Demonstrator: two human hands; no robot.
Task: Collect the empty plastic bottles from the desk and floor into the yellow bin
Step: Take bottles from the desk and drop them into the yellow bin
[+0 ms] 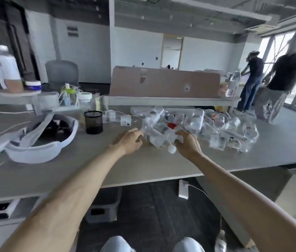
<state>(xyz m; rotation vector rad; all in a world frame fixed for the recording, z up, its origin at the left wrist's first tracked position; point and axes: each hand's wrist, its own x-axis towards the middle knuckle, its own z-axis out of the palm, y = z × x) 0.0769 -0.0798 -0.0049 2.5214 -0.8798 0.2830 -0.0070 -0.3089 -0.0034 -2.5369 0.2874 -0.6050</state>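
Bottles, desk, 12 o'clock: my left hand at 11, my right hand at 1, both curled round them from opposite sides, likely to lift several together.

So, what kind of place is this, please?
Probably an open office: a long grey desk with a brown divider panel, a grey office chair, and a black mesh pen cup.
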